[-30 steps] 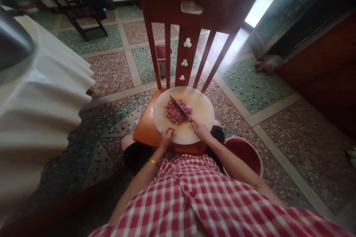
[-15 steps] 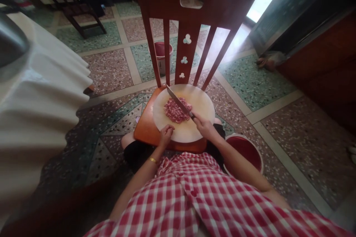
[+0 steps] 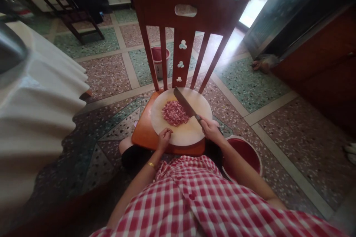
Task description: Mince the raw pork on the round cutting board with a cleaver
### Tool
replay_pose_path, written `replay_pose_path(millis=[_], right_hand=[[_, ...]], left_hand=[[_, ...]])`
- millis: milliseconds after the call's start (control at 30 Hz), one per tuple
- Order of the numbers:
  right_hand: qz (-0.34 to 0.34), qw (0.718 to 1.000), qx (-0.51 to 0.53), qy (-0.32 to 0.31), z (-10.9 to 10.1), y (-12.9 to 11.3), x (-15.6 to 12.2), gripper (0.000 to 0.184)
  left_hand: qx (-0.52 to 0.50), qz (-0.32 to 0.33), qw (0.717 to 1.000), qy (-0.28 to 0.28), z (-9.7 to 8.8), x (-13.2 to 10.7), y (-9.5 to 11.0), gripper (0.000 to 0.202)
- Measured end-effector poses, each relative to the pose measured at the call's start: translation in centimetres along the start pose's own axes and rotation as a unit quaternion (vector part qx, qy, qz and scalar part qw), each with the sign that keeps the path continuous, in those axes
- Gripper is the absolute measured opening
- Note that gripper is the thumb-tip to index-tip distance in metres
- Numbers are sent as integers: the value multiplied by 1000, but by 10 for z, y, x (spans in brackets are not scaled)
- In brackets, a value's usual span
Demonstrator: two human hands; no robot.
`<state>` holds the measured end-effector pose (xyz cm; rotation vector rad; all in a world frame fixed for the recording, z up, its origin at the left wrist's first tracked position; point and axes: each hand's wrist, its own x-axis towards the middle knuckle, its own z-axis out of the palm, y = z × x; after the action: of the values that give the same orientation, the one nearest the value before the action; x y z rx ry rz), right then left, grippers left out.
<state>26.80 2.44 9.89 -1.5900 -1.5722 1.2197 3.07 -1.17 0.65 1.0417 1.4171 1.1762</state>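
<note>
A round pale cutting board point(image 3: 194, 133) lies on the seat of a wooden chair. On its left half is a flat heap of minced meat point(image 3: 174, 113). My right hand point(image 3: 211, 130) grips the dark handle of a kitchen knife point(image 3: 185, 103). The broad blade slants up and to the left along the right side of the meat, with its tip near the board's far edge; whether it touches the board I cannot tell. At the near left rim, my left hand point(image 3: 164, 137) is closed with curled fingers over the board's edge.
The chair's tall slatted back point(image 3: 187, 7) rises behind the board. A red-lined bucket point(image 3: 241, 155) stands by my right leg, and another bucket point(image 3: 160, 61) is behind the chair. At left is a table with a pale cloth point(image 3: 41, 100).
The knife and my right hand have shifted right, from above the meat to its right side. My left hand stays at the board's rim. The head view has tilted slightly.
</note>
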Motion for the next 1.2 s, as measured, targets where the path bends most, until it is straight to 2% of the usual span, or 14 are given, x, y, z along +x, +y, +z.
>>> replay_pose_path(millis=[67, 167, 300, 367, 500, 567, 667, 700, 767, 867, 900, 967, 1067, 1200], right_hand=[[64, 992, 109, 0, -10, 13, -11, 49], [151, 959, 239, 22, -15, 43, -21, 49], [233, 909, 347, -5, -1, 70, -13, 33], [250, 904, 344, -30, 12, 68, 2, 32], [243, 923, 292, -61, 28, 43, 42, 35], [202, 948, 237, -69, 26, 29, 54, 35], [36, 997, 6, -71, 21, 15, 52, 38], [-27, 993, -92, -71, 21, 13, 46, 39], [-107, 955, -263, -80, 24, 16, 29, 43], [-125, 895, -414, -104, 29, 24, 3, 50], [-123, 891, -425, -103, 28, 25, -3, 49], [-137, 909, -386, -83, 22, 15, -10, 46], [-209, 945, -250, -34, 5, -23, -13, 45], [-267, 949, -159, 41, 4, -68, -8, 50]], left_hand=[[6, -3, 1000, 0, 0, 0, 0, 15], [11, -14, 1000, -1, 1, 0, -1, 16], [5, -19, 1000, 2, 2, 0, 0, 16], [6, -21, 1000, 4, 2, 0, 0, 16], [6, -23, 1000, 7, 2, 0, 1, 16], [5, -23, 1000, 9, 2, 0, 0, 15], [17, -14, 1000, 6, 2, 0, -1, 16], [20, -10, 1000, 4, 2, 1, -2, 16], [21, -8, 1000, 2, 1, 1, -4, 16], [17, -15, 1000, 2, 1, 1, -5, 17], [16, -13, 1000, 0, 1, 1, -5, 17], [14, -4, 1000, -7, 0, 1, -5, 17], [16, 0, 1000, -9, 0, 0, -3, 18], [14, -11, 1000, -2, 1, -1, 0, 18]])
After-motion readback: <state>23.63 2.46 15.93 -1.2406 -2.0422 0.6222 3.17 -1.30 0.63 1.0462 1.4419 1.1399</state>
